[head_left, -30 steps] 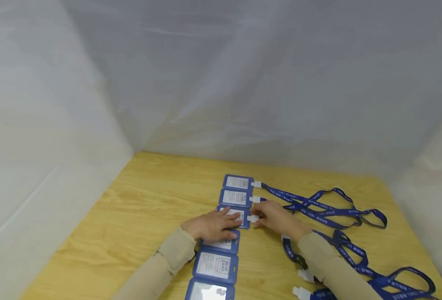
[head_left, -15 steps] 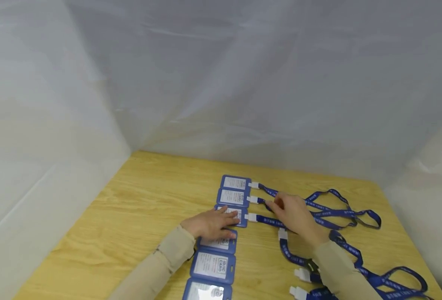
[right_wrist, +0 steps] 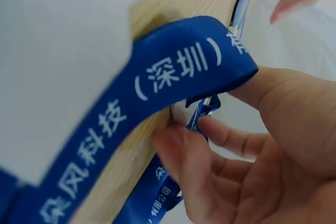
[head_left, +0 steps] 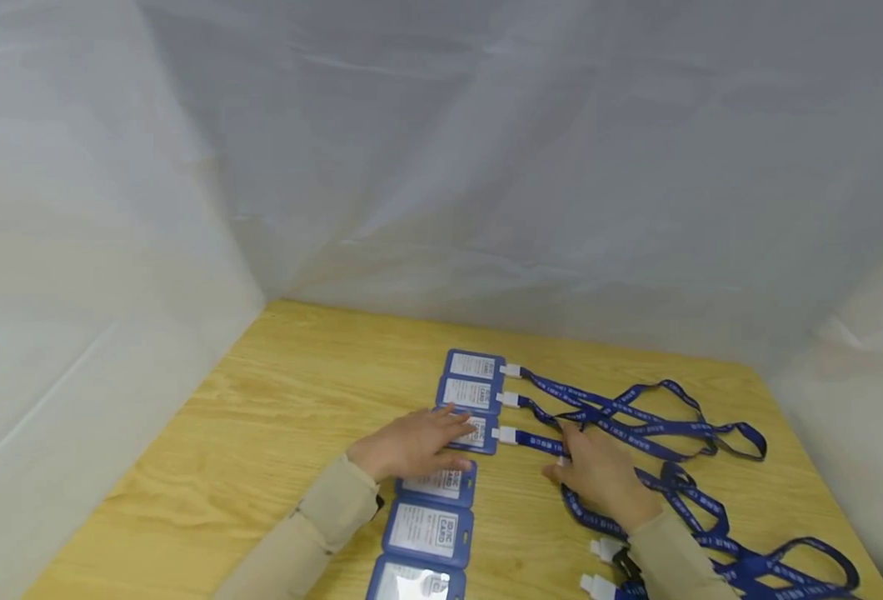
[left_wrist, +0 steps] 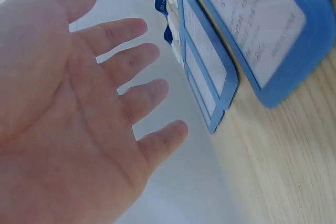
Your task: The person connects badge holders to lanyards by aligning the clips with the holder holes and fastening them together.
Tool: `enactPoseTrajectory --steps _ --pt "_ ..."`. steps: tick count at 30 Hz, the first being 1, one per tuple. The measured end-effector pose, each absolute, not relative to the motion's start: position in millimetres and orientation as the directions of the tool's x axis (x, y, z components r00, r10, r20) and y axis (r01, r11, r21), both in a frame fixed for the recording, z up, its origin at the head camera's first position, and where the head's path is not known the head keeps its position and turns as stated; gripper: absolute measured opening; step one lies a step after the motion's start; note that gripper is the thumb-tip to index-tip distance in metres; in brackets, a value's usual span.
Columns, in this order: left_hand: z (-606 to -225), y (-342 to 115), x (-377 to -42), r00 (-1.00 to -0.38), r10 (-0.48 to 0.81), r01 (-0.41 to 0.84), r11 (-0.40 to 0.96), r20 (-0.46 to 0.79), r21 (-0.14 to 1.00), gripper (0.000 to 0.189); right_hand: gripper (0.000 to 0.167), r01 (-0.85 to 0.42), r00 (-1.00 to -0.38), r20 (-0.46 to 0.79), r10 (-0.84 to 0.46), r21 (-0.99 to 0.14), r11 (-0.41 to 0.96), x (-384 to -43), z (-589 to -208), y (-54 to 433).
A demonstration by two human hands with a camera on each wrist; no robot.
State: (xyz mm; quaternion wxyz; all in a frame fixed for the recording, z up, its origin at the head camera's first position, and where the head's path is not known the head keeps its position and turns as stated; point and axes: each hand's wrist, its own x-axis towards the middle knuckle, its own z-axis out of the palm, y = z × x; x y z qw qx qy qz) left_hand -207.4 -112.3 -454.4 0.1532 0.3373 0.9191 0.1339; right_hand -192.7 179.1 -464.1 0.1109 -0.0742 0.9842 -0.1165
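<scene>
My left hand hovers over the column of blue ID card holders, fingers straight and spread. The left wrist view shows its bare palm beside the card holders. In the head view it partly covers the third card holder and the fourth. My right hand has its fingers curled at the white clip end of a blue lanyard, holding it there. White-lettered strap loops across the right wrist view and hides part of the thumb.
The farthest card holders have lanyards clipped on, trailing right. Nearer card holders show bare slots. More lanyards with white clips lie at the front right. Pale sheeting walls the wooden table.
My right hand has let go of the third holder's white clip, passed over the straps, and come down at the loose lanyard's clip. My left hand has lifted slightly off the card holders.
</scene>
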Motion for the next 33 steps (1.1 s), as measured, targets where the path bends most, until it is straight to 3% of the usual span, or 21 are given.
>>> enactPoseTrajectory --steps 6,11,19,26,33 --pt "-453.3 -118.9 -201.0 -0.733 0.653 0.584 0.748 -0.189 0.316 0.067 0.044 -0.136 -0.959 -0.192 -0.209 -0.337 0.932 -190.7 -465.5 180.1" --pt "-453.2 -121.9 -193.9 -0.751 0.634 0.586 0.768 -0.183 0.258 0.065 0.030 -0.152 -0.953 -0.180 -0.242 -0.408 0.900 -185.4 -454.0 183.0" --pt "-452.9 -126.3 -177.7 -0.758 0.633 0.601 0.772 -0.161 0.207 0.061 0.026 -0.200 -0.954 -0.119 -0.276 -0.435 0.878 -177.1 -429.3 174.7" --pt "-457.0 -129.7 -158.9 -0.731 0.664 0.630 0.745 -0.158 0.220 0.062 0.019 -0.232 -0.940 -0.115 -0.321 -0.473 0.850 -170.5 -430.9 153.1" --pt "-464.6 -132.3 -146.2 -0.723 0.663 0.620 0.746 -0.192 0.244 0.058 0.019 -0.400 -0.876 -0.046 -0.479 -0.484 0.778 -169.5 -449.3 140.6"
